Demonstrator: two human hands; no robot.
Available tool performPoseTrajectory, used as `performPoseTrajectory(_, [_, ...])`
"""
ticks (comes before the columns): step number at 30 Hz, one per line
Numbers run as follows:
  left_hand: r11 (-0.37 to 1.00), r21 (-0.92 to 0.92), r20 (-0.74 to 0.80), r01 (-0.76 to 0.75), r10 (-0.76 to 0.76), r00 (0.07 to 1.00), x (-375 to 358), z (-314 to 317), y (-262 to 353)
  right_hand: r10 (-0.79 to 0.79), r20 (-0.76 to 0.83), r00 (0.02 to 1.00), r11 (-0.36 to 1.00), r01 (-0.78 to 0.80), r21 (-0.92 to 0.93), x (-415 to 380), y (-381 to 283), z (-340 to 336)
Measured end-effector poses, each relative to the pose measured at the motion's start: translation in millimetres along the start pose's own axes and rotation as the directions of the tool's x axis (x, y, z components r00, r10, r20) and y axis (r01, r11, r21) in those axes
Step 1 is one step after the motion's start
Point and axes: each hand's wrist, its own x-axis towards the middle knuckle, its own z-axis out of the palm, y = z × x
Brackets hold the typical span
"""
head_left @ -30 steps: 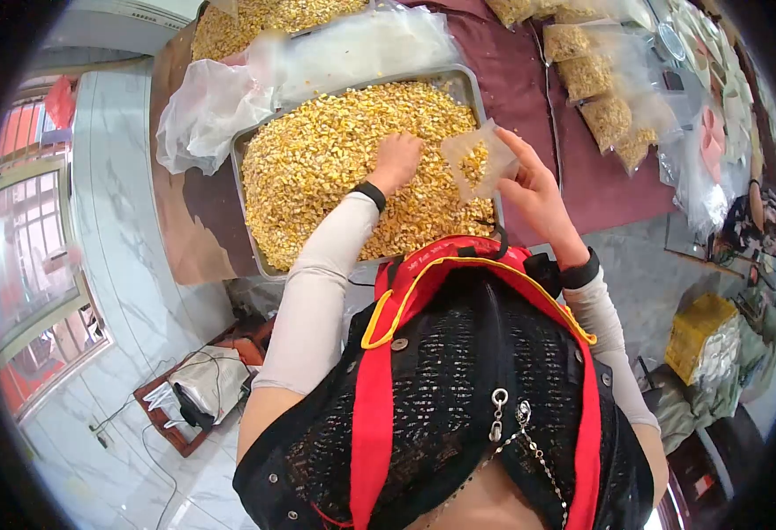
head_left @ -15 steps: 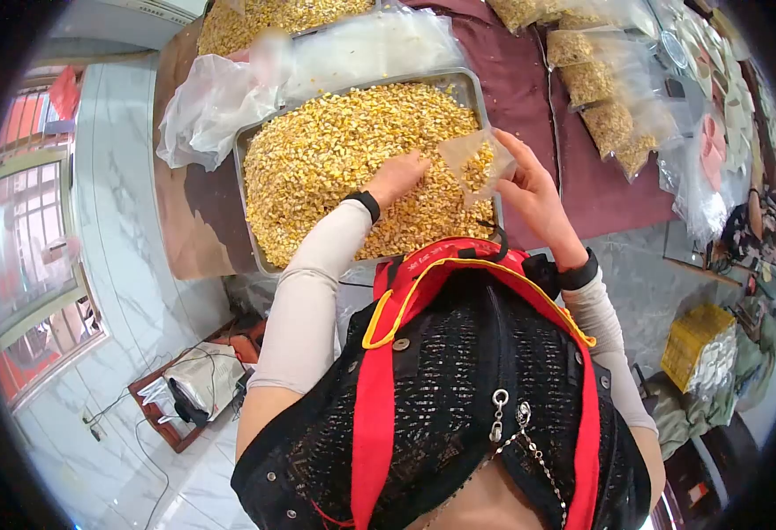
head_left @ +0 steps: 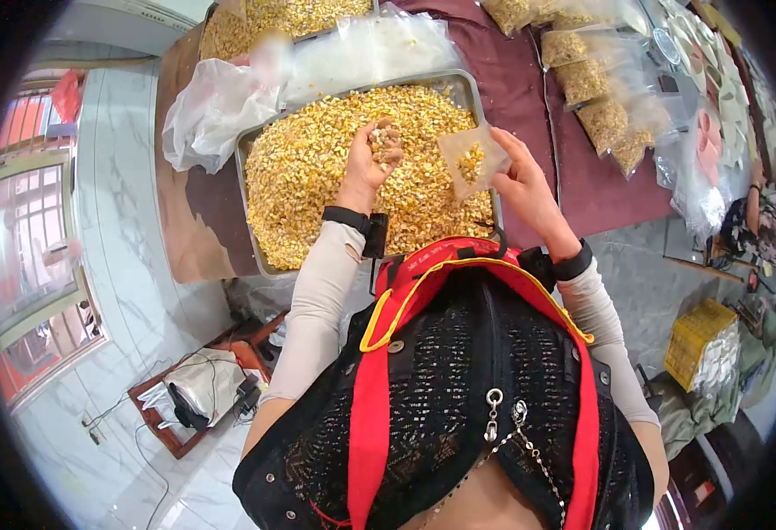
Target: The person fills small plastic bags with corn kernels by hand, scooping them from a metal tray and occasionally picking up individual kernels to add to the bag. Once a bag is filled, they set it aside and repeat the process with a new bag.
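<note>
A metal tray (head_left: 243, 199) is heaped with yellow corn kernels (head_left: 304, 168). Above the heap, my left hand (head_left: 372, 163) is turned palm up, its fingers curled around a handful of kernels (head_left: 383, 141). On the right side of the tray, my right hand (head_left: 529, 184) pinches the edge of a small clear plastic bag (head_left: 464, 159) with some kernels inside. The bag hangs over the heap, a short way to the right of my left hand.
Filled bags (head_left: 601, 124) lie on the dark red tablecloth (head_left: 516, 97) at the right. Behind the tray are empty plastic bags (head_left: 379, 53) and a second corn tray (head_left: 308, 34). A yellow crate (head_left: 697, 340) stands on the floor. At the far right, part of another person (head_left: 754, 221) shows.
My left hand has come up out of the corn, moved left and turned palm up with kernels in it. My right hand still holds the bag in nearly the same place.
</note>
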Motion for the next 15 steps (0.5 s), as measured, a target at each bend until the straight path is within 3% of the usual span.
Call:
performPoseTrajectory(2, [0.981, -0.192, 0.001, 0.005, -0.005, 1.0, -8, 21, -3, 0.008, 0.01, 1.0, 1.0, -0.008, -0.012, -1, -4, -1])
performPoseTrajectory(4, [0.978, -0.207, 0.016, 0.027, -0.024, 1.0, -10, 35, -3, 0.02, 0.017, 1.0, 1.0, -0.019, -0.025, -2, -6, -1])
performPoseTrajectory(6, [0.978, -0.206, 0.099, 0.023, -0.002, 0.995, -15, 55, -6, 0.01, 0.026, 1.0, 1.0, -0.009, -0.027, -2, -6, 0])
performPoseTrajectory(7, [0.976, -0.209, 0.212, 0.062, -0.017, 0.977, -18, 63, -6, 0.029, 0.026, 0.999, 0.998, -0.028, -0.049, -3, -10, 1])
performPoseTrajectory(8, [0.976, -0.206, 0.213, 0.069, -0.024, 0.977, -21, 72, -8, 0.032, 0.02, 0.999, 0.998, -0.031, -0.05, -4, -8, 1])
performPoseTrajectory(10, [0.993, -0.112, 0.33, 0.026, 0.012, 0.944, -27, 93, -13, -0.048, 0.024, 0.999, 0.994, 0.05, -0.095, -1, -1, 2])
performPoseTrajectory(12, [0.999, -0.027, 0.347, -0.034, 0.041, 0.937, -32, 114, -21, -0.012, 0.035, 0.999, 0.996, 0.015, -0.091, 1, -6, 1])
performPoseTrajectory(15, [0.953, 0.187, 0.327, -0.24, 0.171, 0.929, -40, 139, -44, 0.018, 0.048, 0.999, 0.996, -0.013, -0.084, 3, -6, -2])
